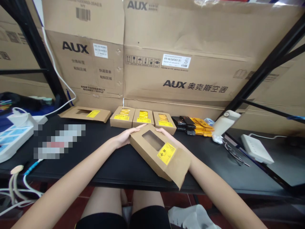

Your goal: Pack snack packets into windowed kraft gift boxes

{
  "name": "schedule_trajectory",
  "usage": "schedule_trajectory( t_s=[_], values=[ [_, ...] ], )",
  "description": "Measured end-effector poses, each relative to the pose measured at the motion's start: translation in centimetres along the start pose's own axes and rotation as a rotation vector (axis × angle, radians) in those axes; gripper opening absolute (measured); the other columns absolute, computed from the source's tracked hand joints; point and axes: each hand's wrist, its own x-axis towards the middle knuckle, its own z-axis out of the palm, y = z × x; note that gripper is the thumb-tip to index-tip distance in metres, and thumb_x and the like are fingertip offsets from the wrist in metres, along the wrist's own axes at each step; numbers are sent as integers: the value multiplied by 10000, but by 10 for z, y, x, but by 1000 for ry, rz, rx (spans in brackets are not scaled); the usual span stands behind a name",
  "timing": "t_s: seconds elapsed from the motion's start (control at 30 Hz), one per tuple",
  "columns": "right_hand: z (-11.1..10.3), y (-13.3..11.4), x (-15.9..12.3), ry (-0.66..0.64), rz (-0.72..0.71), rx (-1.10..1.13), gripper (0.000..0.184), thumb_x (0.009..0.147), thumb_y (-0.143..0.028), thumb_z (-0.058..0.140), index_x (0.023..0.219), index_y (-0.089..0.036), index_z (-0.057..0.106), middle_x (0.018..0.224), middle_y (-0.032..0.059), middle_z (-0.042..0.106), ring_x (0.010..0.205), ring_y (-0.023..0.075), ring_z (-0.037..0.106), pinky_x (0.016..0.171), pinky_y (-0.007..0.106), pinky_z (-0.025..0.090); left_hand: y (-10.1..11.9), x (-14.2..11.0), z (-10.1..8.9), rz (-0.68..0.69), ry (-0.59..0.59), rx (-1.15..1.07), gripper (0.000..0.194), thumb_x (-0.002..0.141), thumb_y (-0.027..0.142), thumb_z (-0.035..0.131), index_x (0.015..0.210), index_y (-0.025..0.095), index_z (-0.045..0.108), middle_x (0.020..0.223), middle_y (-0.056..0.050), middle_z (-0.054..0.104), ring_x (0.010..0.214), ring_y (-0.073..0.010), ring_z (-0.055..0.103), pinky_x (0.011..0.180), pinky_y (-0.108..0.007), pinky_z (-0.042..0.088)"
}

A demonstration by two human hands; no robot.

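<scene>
Left hand (124, 137) clasped far-left corner of windowed carton (144, 149); right hand (165, 132) at far-right side, partly hidden, grip indeterminate. Near flap (180, 166) open.

A black tabletop (114, 170) crosses the middle of the frame. Along its far edge, from left of centre to the right, sit a flattish box (71, 114), three filled boxes (143, 122), black packets (179, 123), orange packets (201, 125) and a white bottle (225, 123). Glasses (234, 155) and a white router (256, 149) lie at right, a power strip (16, 140) at left.
</scene>
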Motion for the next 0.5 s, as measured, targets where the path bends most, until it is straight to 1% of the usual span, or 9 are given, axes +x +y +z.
schedule_trajectory(
  t_s=[0.07,0.13,0.2,0.37,0.5],
  values=[
    [0,-2,1,13,26,57,485,793,-542,533,1124,-197,614,979,60,698,878,211,657,830,340,519,0,1,-2,-7,13,-55,589,817,463,417,1393,341,401,1375,2,520,1155,-297,541,784,-367,509],
    [-3,-2,4,63,7,86,463,792,-535,537,1094,-195,625,950,60,705,831,205,664,782,324,530,-1,2,-3,1,18,-112,589,833,466,377,1407,331,374,1340,-39,546,1068,-303,584,681,-373,536],
    [-6,-2,8,104,-2,97,455,794,-538,530,1080,-198,628,933,58,708,809,206,668,751,320,533,-3,4,-4,14,25,-136,576,848,485,367,1401,323,380,1276,-74,585,1001,-300,607,610,-363,547],
    [-10,0,13,180,20,125,466,779,-534,552,1097,-200,616,905,45,709,782,199,670,713,307,527,-5,7,-4,20,34,-131,602,844,594,364,1340,269,463,1123,-119,640,923,-298,626,518,-318,543],
    [-10,-1,16,211,56,136,449,753,-523,587,1061,-200,630,872,36,708,745,189,662,668,295,522,-6,8,-5,24,33,-103,599,834,585,387,1346,280,451,1085,-115,646,867,-281,640,489,-296,531]
  ],
)
